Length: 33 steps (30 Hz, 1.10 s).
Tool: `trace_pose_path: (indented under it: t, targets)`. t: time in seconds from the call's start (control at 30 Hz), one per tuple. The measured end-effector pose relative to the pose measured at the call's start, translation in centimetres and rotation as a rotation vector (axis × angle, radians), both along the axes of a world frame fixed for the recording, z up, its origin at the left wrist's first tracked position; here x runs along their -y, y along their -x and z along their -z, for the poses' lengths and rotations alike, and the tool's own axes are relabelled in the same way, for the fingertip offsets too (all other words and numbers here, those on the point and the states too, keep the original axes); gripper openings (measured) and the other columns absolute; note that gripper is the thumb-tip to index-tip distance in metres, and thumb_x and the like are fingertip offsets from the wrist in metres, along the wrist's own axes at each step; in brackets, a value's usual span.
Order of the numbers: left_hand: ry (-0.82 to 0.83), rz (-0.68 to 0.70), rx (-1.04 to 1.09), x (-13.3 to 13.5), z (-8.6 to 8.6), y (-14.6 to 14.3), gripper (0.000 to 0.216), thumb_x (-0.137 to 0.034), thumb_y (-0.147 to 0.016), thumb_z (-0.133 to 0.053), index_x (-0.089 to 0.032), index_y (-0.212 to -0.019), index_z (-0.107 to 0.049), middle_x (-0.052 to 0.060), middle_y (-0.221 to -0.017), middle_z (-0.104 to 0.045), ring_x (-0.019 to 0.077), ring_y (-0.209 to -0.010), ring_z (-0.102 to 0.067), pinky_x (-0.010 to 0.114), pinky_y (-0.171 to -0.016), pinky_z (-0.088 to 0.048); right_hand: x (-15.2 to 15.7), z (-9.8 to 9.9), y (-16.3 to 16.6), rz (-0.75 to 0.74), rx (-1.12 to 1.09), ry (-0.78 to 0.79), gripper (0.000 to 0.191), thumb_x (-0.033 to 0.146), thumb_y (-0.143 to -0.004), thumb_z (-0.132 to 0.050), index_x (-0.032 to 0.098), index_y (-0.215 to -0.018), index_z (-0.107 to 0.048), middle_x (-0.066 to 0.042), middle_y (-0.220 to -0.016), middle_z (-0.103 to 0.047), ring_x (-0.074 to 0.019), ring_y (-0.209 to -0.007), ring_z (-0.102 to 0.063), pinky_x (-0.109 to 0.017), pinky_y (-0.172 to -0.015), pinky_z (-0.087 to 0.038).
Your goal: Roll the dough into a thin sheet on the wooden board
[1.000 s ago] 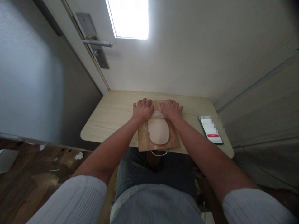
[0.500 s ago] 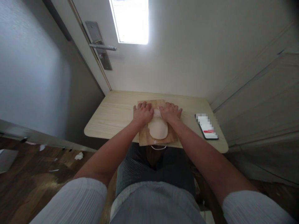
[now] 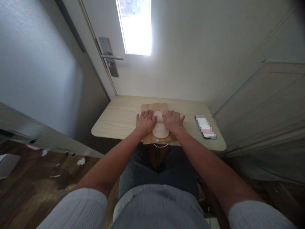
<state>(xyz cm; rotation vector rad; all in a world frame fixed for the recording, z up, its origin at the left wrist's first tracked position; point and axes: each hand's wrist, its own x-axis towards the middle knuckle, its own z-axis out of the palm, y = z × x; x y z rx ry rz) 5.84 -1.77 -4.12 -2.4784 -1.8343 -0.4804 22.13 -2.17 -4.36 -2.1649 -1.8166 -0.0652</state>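
A flattened piece of pale dough (image 3: pixel 160 131) lies on a small wooden cutting board (image 3: pixel 149 107). My left hand (image 3: pixel 145 121) rests palm down at the dough's left side, fingers spread forward over the board. On the other side, my right hand (image 3: pixel 173 120) presses down in the same way, its fingers stretched out and apart. Both thumbs point inward to the dough. A pale crosswise band shows between the thumbs; whether it is a fold or a rolling pin under the palms, I cannot make out. The palms hide the dough's side edges.
The board lies on a light wooden table (image 3: pixel 114 117) set against a door with a metal handle (image 3: pixel 113 57). A phone (image 3: pixel 205 127) with a blurred screen lies on the table's right part. Paper scraps (image 3: pixel 81 161) litter the floor at left.
The view has shifted slightly. My hands have come a little nearer to me over the dough, and more of its far end now shows beyond the band between my thumbs.
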Motion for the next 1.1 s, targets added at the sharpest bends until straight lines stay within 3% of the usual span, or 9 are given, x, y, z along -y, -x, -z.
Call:
trace_pose_path:
  t: [0.27,0.4,0.53,0.63,0.73,0.9,1.1]
  targets:
    - [0.017,0.015,-0.021,4.3,0.5,0.8,0.06,-0.051,-0.104,-0.025,-0.023,-0.157,-0.036,0.01,-0.16,-0.044,0.029,-0.149,-0.035,0.059,-0.12,-0.026,4.0,0.2,-0.3,-0.065,-0.003,0.004,0.052,0.049,-0.103,-0.032,0.02,-0.139,-0.054,-0.016,-0.145,-0.056,-0.0339,-0.135,-0.044,-0.066,-0.114,-0.021]
    - [-0.03,0.055,-0.004,6.7,0.4,1.4,0.057,-0.052,-0.104,-0.031,-0.025,-0.152,-0.044,0.01,-0.158,-0.047,0.0285,-0.148,-0.037,0.057,-0.123,-0.02,5.6,0.0,-0.7,-0.103,0.004,0.038,0.052,0.047,-0.103,-0.034,0.016,-0.141,-0.052,-0.018,-0.148,-0.053,-0.0333,-0.138,-0.042,-0.064,-0.116,-0.02]
    - [-0.092,0.09,0.083,7.9,-0.2,1.6,0.042,-0.049,-0.105,-0.036,-0.027,-0.131,-0.06,0.007,-0.142,-0.064,0.0262,-0.133,-0.053,0.053,-0.121,-0.025,6.8,-0.3,-0.9,-0.118,0.028,0.036,0.051,0.047,-0.105,-0.032,0.015,-0.133,-0.059,-0.018,-0.144,-0.058,-0.0333,-0.136,-0.045,-0.061,-0.117,-0.021]
    - [-0.141,0.055,0.129,7.3,-0.7,0.9,0.031,-0.043,-0.104,-0.042,-0.024,-0.109,-0.066,0.006,-0.126,-0.071,0.0244,-0.121,-0.059,0.046,-0.117,-0.032,7.2,-0.2,-0.9,-0.111,0.05,-0.011,0.051,0.046,-0.106,-0.03,0.013,-0.124,-0.065,-0.018,-0.135,-0.064,-0.0329,-0.129,-0.052,-0.061,-0.116,-0.022]
    - [-0.171,-0.007,0.11,5.8,-0.9,-0.4,0.025,-0.037,-0.103,-0.045,-0.021,-0.103,-0.064,0.009,-0.118,-0.072,0.0259,-0.116,-0.06,0.044,-0.111,-0.037,6.7,0.1,-1.0,-0.089,0.065,-0.032,0.049,0.042,-0.106,-0.03,0.014,-0.119,-0.067,-0.017,-0.126,-0.069,-0.0314,-0.122,-0.056,-0.062,-0.116,-0.02]
    - [-0.138,-0.101,0.035,3.6,-0.3,-1.7,0.027,-0.03,-0.1,-0.043,-0.017,-0.114,-0.062,0.013,-0.119,-0.069,0.0299,-0.117,-0.059,0.05,-0.108,-0.038,4.5,0.4,-1.3,-0.108,0.046,-0.028,0.044,0.031,-0.104,-0.031,0.017,-0.134,-0.059,-0.014,-0.133,-0.066,-0.0295,-0.125,-0.054,-0.064,-0.117,-0.016]
    - [-0.084,-0.048,-0.003,1.6,0.2,-1.3,0.042,-0.031,-0.102,-0.034,-0.022,-0.14,-0.05,0.011,-0.148,-0.055,0.0299,-0.133,-0.048,0.058,-0.113,-0.033,2.1,0.6,-1.3,-0.116,0.041,-0.032,0.047,0.031,-0.102,-0.029,0.019,-0.141,-0.053,-0.014,-0.149,-0.054,-0.0311,-0.135,-0.045,-0.064,-0.115,-0.019]
